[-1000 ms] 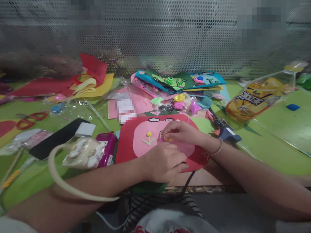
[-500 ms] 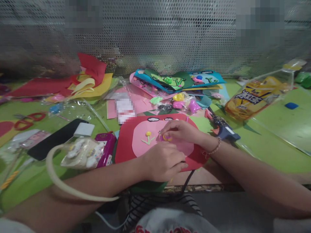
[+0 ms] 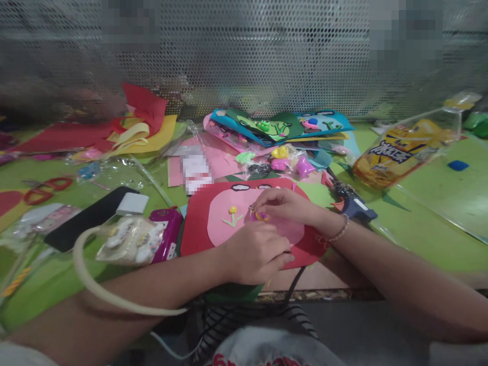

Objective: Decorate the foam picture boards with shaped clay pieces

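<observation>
A red card [image 3: 196, 239] with a pink panel [image 3: 219, 236] lies in front of me. On the panel is a yellow clay flower [image 3: 232, 217] with a pale green stem and leaves. To its right sits a small purple and yellow clay figure [image 3: 261, 216], partly covered. My right hand [image 3: 284, 204] reaches in from the right, its fingers pinched together at the top of that figure. My left hand [image 3: 256, 254] rests on the card's lower part, fingers curled in; whatever they hold, if anything, is hidden. Black-and-white clay clouds [image 3: 241, 187] line the card's top.
Left are a pouch [image 3: 129, 240], a phone [image 3: 89, 219], red scissors [image 3: 43, 192] and a pale curved band [image 3: 86, 269] over my forearm. Behind the card lie bagged clay lumps [image 3: 280, 163] and decorated cards [image 3: 282, 124]. A drink bottle [image 3: 404, 150] lies right.
My right fingers have shifted very slightly at the clay figure, and a little more of its purple and yellow shows. My left hand stays nearly still.
</observation>
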`<move>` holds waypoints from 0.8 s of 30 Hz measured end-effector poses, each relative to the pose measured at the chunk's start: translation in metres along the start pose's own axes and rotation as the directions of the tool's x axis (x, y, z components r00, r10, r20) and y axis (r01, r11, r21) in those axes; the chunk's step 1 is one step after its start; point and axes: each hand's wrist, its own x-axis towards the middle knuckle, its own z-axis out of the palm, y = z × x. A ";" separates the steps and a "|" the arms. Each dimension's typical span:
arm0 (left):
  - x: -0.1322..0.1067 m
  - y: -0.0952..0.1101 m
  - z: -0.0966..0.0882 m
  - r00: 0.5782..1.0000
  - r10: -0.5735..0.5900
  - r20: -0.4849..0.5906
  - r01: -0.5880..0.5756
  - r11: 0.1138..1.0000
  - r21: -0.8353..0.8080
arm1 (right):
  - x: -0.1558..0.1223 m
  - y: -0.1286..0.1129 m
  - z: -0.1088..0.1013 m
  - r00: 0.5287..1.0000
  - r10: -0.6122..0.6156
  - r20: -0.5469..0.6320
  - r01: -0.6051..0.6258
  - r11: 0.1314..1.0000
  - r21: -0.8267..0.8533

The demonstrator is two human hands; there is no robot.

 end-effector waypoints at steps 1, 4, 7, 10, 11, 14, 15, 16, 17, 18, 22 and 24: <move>0.000 0.001 -0.001 0.999 -0.034 -0.015 0.034 0.999 -0.007 | 0.000 0.002 0.000 1.000 -0.004 0.004 0.004 1.000 -0.016; 0.000 0.001 -0.005 0.964 -0.237 -0.118 0.230 0.970 -0.073 | 0.000 0.007 -0.001 0.998 -0.054 0.014 0.055 0.996 -0.066; 0.002 -0.003 -0.010 0.864 -0.450 -0.224 0.416 0.891 -0.183 | 0.000 0.009 -0.002 0.989 -0.144 0.011 0.145 0.984 -0.106; 0.005 -0.010 -0.011 0.718 -0.629 -0.298 0.548 0.775 -0.316 | 0.000 0.010 -0.003 0.981 -0.193 0.027 0.195 0.971 -0.138; 0.006 -0.012 -0.010 0.666 -0.682 -0.302 0.581 0.728 -0.364 | 0.000 0.011 -0.003 0.979 -0.199 0.032 0.202 0.969 -0.143; 0.006 -0.017 -0.004 0.563 -0.783 -0.262 0.634 0.614 -0.470 | 0.001 0.012 -0.002 0.982 -0.188 0.019 0.189 0.972 -0.140; 0.006 -0.017 -0.003 0.547 -0.800 -0.246 0.640 0.589 -0.494 | 0.001 0.012 -0.002 0.985 -0.170 0.006 0.170 0.977 -0.126; 0.006 -0.017 -0.002 0.534 -0.812 -0.235 0.642 0.570 -0.513 | 0.001 0.011 -0.003 0.989 -0.149 -0.011 0.147 0.984 -0.104; 0.006 -0.016 -0.001 0.524 -0.821 -0.226 0.642 0.555 -0.529 | 0.001 0.009 -0.004 0.992 -0.124 -0.025 0.122 0.989 -0.085; 0.006 -0.015 -0.001 0.516 -0.828 -0.221 0.640 0.544 -0.543 | 0.001 0.006 -0.005 0.995 -0.100 -0.031 0.097 0.993 -0.074; 0.008 -0.012 -0.004 0.498 -0.840 -0.215 0.621 0.519 -0.587 | -0.003 -0.006 -0.013 0.990 -0.130 0.058 0.139 0.970 -0.201; 0.008 -0.011 -0.004 0.497 -0.844 -0.199 0.612 0.504 -0.609 | -0.006 -0.007 -0.015 0.974 -0.194 0.118 0.221 0.930 -0.295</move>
